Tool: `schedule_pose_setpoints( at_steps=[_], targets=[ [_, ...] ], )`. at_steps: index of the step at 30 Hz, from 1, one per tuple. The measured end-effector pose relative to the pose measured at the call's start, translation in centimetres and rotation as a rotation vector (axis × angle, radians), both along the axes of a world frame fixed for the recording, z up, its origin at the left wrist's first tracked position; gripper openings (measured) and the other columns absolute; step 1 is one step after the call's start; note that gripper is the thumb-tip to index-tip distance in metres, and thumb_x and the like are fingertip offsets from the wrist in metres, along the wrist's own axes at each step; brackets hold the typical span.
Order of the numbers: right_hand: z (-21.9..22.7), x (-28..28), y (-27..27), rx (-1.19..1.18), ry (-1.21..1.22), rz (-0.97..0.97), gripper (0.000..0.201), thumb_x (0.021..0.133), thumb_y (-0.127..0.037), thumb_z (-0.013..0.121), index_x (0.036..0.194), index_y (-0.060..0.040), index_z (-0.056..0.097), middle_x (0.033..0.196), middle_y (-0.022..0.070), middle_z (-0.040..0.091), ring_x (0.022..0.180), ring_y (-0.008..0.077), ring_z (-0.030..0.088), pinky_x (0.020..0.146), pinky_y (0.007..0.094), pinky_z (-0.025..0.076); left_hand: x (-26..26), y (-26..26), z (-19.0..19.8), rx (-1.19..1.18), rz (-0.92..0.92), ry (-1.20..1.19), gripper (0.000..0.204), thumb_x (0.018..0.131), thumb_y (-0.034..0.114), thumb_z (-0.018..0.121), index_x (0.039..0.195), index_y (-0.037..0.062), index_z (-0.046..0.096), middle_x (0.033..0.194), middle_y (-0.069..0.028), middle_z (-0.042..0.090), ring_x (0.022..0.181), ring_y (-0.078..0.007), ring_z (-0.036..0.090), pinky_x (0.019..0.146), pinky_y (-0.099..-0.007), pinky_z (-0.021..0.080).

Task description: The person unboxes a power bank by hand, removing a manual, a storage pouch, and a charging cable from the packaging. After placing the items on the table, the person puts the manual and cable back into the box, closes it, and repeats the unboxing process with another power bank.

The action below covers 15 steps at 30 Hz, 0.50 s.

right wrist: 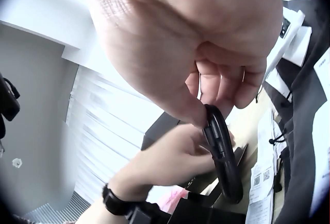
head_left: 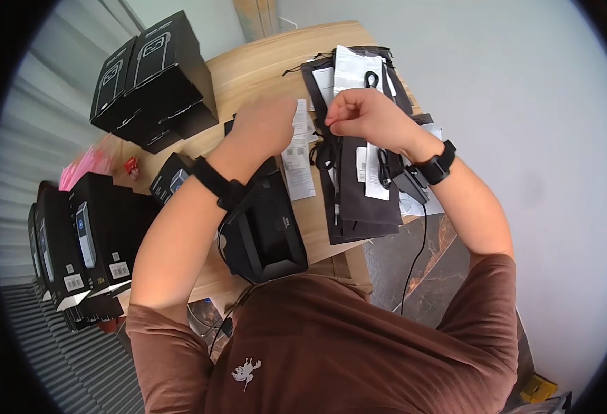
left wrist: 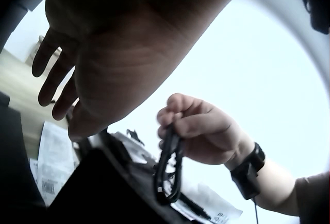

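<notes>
My right hand [head_left: 369, 121] pinches a coiled black cable between thumb and fingertips. The loop of the cable [left wrist: 167, 172] hangs below that hand [left wrist: 206, 134] in the left wrist view, and the right wrist view shows the cable [right wrist: 223, 152] close up. My left hand [head_left: 265, 127], blurred in the head view, is over the table beside a long printed paper slip [head_left: 298, 165]. Its fingers hang apart, with nothing visible in them, in the left wrist view, where the hand [left wrist: 118, 54] fills the top.
An open black box [head_left: 272, 234] lies at the table's near edge. Dark pouches [head_left: 362, 207] with papers and cables are stacked on the right. Large black boxes [head_left: 155, 69] stand at the back left, more boxes [head_left: 103, 234] at the left, near pink plastic [head_left: 93, 162].
</notes>
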State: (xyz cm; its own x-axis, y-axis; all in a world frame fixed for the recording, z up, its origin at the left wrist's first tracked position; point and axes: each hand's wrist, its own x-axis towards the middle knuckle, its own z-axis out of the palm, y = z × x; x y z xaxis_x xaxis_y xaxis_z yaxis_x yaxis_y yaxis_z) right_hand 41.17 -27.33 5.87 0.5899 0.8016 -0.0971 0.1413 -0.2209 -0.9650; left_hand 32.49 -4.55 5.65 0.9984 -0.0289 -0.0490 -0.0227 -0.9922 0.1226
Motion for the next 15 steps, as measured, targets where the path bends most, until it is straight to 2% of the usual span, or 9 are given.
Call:
schedule_pose_setpoints(
  at_steps=[2, 5, 8, 9, 12, 13, 15],
  targets=[
    [-0.6, 0.1, 2.4, -0.05, -0.04, 0.055, 0.011, 0.092, 0.005, 0.076, 0.1, -0.0017, 0.073, 0.096, 0.0025, 0.076, 0.091, 0.0076, 0.07, 0.083, 0.0244, 0.056, -1.5, 0.1, 2.6, -0.009, 0.058, -0.067, 0.033, 0.088, 0.019, 0.075, 0.119, 0.0087, 0.07, 0.103, -0.0136, 0.076, 0.106, -0.0373, 0.072, 0.09, -0.0458, 0.058],
    [-3.3, 0.6, 6.2, -0.13, -0.115, 0.172, 0.015, 0.087, -0.001, 0.081, 0.101, -0.0005, 0.074, 0.094, 0.0065, 0.077, 0.091, 0.0135, 0.073, 0.082, 0.029, 0.058, -6.4, -0.7, 7.6, -0.084, 0.059, -0.22, 0.031, 0.091, 0.022, 0.074, 0.118, 0.0079, 0.07, 0.103, -0.0119, 0.076, 0.102, -0.0364, 0.072, 0.086, -0.0457, 0.058],
    [-6.0, 1.1, 8.6, -0.243, -0.419, 0.257, 0.018, 0.086, -0.005, 0.081, 0.102, -0.0024, 0.075, 0.094, 0.0082, 0.077, 0.091, 0.0191, 0.074, 0.083, 0.0324, 0.059, -13.4, -1.2, 10.9, -0.108, -0.014, -0.456, 0.025, 0.091, 0.018, 0.076, 0.113, 0.0085, 0.069, 0.098, -0.0075, 0.074, 0.091, -0.0327, 0.07, 0.079, -0.0435, 0.055],
    [-5.9, 0.8, 8.8, -0.289, -0.52, 0.26, 0.018, 0.085, -0.005, 0.078, 0.102, -0.0028, 0.074, 0.096, 0.013, 0.077, 0.094, 0.0292, 0.075, 0.084, 0.0376, 0.059, -16.0, -1.5, 11.6, -0.129, -0.031, -0.494, 0.023, 0.09, 0.015, 0.077, 0.11, 0.0082, 0.068, 0.097, -0.0065, 0.073, 0.087, -0.032, 0.068, 0.077, -0.0427, 0.054],
    [-6.2, 0.4, 8.5, -0.251, -0.848, 0.237, 0.014, 0.091, -0.004, 0.074, 0.105, -0.0013, 0.072, 0.092, 0.0139, 0.075, 0.088, 0.0287, 0.074, 0.082, 0.037, 0.058, -23.0, -0.7, 11.2, -0.238, -0.025, -0.522, 0.022, 0.084, 0.004, 0.081, 0.103, 0.0049, 0.069, 0.089, -0.0085, 0.07, 0.076, -0.0314, 0.066, 0.069, -0.041, 0.052],
    [-5.6, -0.1, 8.2, -0.167, -0.973, 0.203, 0.014, 0.092, -0.004, 0.071, 0.105, -0.0017, 0.072, 0.091, 0.0156, 0.074, 0.088, 0.0317, 0.074, 0.082, 0.0385, 0.059, -25.2, -0.3, 10.4, -0.288, 0.008, -0.506, 0.02, 0.083, 0.001, 0.081, 0.1, 0.0036, 0.07, 0.086, -0.0094, 0.07, 0.073, -0.0309, 0.065, 0.066, -0.0404, 0.051],
    [-3.2, -1.8, 7.2, -0.151, -0.848, 0.187, 0.012, 0.091, -0.004, 0.072, 0.103, -0.0013, 0.07, 0.088, 0.0133, 0.073, 0.083, 0.0271, 0.073, 0.078, 0.0368, 0.058, -28.8, 1.0, 6.8, -0.379, 0.091, -0.471, 0.016, 0.082, 0.003, 0.081, 0.095, 0.0056, 0.071, 0.083, -0.0079, 0.071, 0.072, -0.0297, 0.066, 0.065, -0.0393, 0.053]
  ],
)
